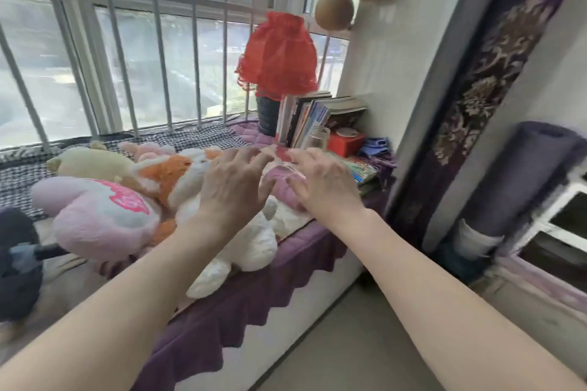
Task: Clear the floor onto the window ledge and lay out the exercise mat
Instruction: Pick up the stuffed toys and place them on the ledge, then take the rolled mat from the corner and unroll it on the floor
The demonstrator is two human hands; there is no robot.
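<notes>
Both arms reach over ledge [241,305]. Left hand [233,190] spread, empty, over toys [178,187]. Right hand [327,182] spread, pressing pink cloth [281,182], gripping nothing. Risk: toys overhang edge, nudge could topple them. Jar [314,136] close beyond fingers. Mat [514,178] rolled, upright, right corner.

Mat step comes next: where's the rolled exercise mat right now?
Head view, far right: the rolled purple mat stands on end, leaning in the corner beside the patterned dark curtain, off the window ledge.
</notes>
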